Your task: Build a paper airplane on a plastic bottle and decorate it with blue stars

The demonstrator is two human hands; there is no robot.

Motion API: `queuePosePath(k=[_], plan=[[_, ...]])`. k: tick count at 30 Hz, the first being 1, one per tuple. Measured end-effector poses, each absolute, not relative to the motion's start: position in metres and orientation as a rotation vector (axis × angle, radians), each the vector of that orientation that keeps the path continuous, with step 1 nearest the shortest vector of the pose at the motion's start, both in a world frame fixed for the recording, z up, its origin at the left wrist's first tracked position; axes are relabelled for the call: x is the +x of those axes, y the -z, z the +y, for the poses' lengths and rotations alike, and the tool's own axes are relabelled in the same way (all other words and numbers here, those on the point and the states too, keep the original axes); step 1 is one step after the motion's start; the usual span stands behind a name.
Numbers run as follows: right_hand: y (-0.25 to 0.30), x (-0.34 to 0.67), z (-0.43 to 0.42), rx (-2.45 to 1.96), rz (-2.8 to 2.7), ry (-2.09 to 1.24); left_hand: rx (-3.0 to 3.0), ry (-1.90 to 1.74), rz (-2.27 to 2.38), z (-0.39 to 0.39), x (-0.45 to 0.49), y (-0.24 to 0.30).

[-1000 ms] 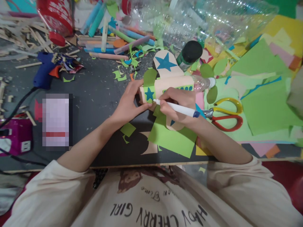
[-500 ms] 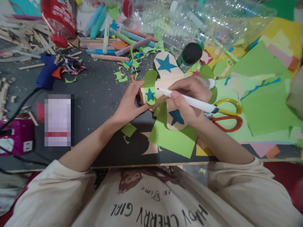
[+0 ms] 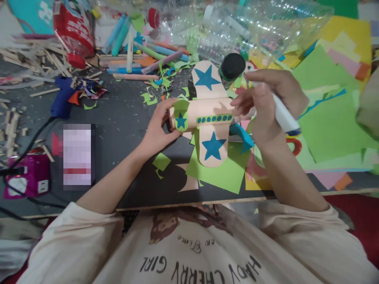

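Note:
A paper airplane model [image 3: 211, 106] lies before me, with a peach tube body, peach wings bearing blue stars, and a green strip of blue dots along its side. My left hand [image 3: 161, 128] is closed around its left end, beside a green tail piece [image 3: 181, 115] with a small blue star. A white marker [image 3: 284, 114] with a dark blue end sits in the grip of my right hand [image 3: 268, 106], which is raised at the model's right end. Its writing tip is hidden by the hand. Under the lower wing lies a green paper sheet [image 3: 219, 173].
Scissors with a red handle [image 3: 294, 146] lie partly behind my right forearm. A black-capped jar [image 3: 233, 67] stands beyond the upper wing. Leftward are a blue glue gun [image 3: 61, 96], a purple box [image 3: 28, 175] and a blurred-out item [image 3: 77, 157]. Plastic bottles [image 3: 263, 27] fill the back.
My right hand has moved right and up with the marker, away from the model's body. The dotted strip now shows. The model has turned slightly in my left hand.

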State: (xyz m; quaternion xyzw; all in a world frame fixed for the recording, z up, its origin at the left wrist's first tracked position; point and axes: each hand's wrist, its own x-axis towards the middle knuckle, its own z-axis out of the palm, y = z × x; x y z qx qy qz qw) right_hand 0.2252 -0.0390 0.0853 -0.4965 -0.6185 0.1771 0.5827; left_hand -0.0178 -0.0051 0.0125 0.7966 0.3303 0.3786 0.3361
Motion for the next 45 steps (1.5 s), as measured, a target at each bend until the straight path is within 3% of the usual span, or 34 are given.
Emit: queuePosePath(k=[4, 17, 24, 42, 45], plan=[[-0.074, 0.256, -0.041, -1.295, -1.584, -0.269, 2.011, -0.992, 0.814, 0.0, -0.02, -0.009], [-0.05, 0.272, -0.042, -1.319, -2.005, -0.428, 1.946, -1.316, 0.947, 0.007, -0.026, -0.015], [-0.037, 0.273, -0.037, -1.356, -2.107, -0.281, 1.965, -1.283, 1.104, 0.016, -0.034, 0.001], [-0.033, 0.241, -0.05, -1.351, -1.895, -0.268, 1.442, -1.487, 0.931, 0.004, -0.028, -0.005], [-0.037, 0.23, -0.056, -1.37, -1.845, -0.337, 1.477, -1.255, 0.825, -0.009, -0.02, -0.004]])
